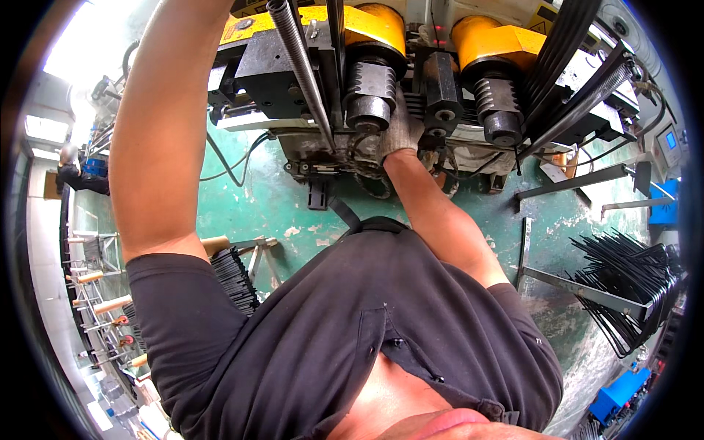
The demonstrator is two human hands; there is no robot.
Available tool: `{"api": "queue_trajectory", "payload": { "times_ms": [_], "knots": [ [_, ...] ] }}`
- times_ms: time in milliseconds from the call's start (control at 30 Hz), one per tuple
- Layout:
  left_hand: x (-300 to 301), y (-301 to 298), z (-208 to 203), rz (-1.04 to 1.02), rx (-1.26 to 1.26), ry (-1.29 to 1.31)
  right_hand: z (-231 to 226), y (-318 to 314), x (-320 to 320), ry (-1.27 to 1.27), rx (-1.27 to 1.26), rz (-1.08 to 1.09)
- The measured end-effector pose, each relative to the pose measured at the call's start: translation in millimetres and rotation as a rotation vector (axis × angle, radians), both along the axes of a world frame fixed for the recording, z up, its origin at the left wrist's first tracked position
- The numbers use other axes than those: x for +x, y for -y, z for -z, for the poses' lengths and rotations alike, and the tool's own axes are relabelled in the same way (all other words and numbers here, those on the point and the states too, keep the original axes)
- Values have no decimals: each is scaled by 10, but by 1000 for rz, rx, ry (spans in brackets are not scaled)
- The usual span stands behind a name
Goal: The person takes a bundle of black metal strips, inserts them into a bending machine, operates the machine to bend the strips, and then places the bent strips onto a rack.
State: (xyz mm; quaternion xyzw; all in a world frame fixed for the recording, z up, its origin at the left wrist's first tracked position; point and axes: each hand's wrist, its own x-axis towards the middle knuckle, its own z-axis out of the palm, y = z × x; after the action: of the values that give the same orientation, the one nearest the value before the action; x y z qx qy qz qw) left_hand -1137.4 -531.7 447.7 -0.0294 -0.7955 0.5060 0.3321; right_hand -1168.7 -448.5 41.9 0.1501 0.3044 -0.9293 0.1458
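Note:
My right hand [400, 132], in a grey work glove, reaches in between the toothed steel dies of a yellow and black machine [374, 28]. It is beside the left die [371, 92], and its fingers are hidden behind the metal, so what they touch cannot be seen. A second toothed die [499, 106] sits farther right, past a dark steel block [442, 84]. My left arm rises along the left side and runs out over the top edge, leaving that hand out of sight. Between my arms, a ribbed steel rod [302, 70] slants down in front of the machine.
Bent black bars [623, 286] hang on a metal stand at the right. More dark bars [235, 279] lie on a rack by my left elbow. Cables [242, 165] loop over the green floor. Another person [81, 176] is at the far left. A control panel [667, 143] stands far right.

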Motion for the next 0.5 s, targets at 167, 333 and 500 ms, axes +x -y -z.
{"api": "queue_trajectory", "payload": {
  "times_ms": [167, 333, 500],
  "knots": [
    [14, 86, 50, 226, 121, -66, 7, 11, 0, -49, 68, 52],
    [60, -68, 75, 298, 652, -74, 42, 22, 0, -57, 47, 50],
    [55, -8, 88, 215, 203, -90, -18, -5, 20, -38, 49, 21]
  ]
}}
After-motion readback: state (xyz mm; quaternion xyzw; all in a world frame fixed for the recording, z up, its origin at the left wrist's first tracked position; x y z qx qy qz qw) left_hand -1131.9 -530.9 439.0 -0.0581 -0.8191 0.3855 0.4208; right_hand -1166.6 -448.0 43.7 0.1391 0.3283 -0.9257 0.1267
